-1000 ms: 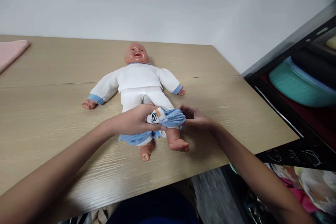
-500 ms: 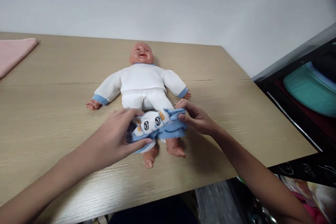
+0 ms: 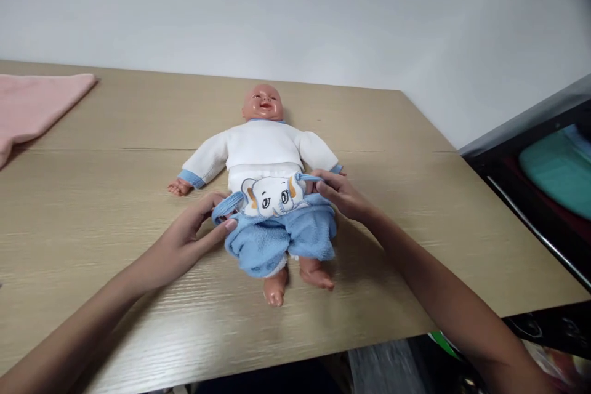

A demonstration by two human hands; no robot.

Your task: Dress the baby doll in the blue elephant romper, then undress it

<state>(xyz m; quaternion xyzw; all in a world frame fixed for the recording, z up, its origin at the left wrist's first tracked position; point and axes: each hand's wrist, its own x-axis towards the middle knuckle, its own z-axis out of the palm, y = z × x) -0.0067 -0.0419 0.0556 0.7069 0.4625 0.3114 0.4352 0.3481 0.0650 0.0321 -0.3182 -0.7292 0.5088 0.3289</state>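
Note:
A baby doll (image 3: 265,141) lies on its back, head away from me, in a white top with blue cuffs and white trousers. Blue overalls (image 3: 263,246) with an animal face on the white bib cover its legs, and both bare feet stick out below. My left hand (image 3: 203,228) grips the overalls' left strap, which forms a loop between thumb and fingers. At the other side my right hand (image 3: 339,194) pinches the right strap beside the bib. The bib's top edge reaches the doll's upper thighs.
Folded pink cloth (image 3: 41,104) lies at the far left of the wooden table (image 3: 115,184). A pale wall stands behind the table. To the right is a dark-framed shelf or case with a teal item (image 3: 558,166) in it.
The overalls have moved up the doll's legs toward its waist. The leg parts are now spread out over the thighs, and my left hand has shifted outward onto the strap.

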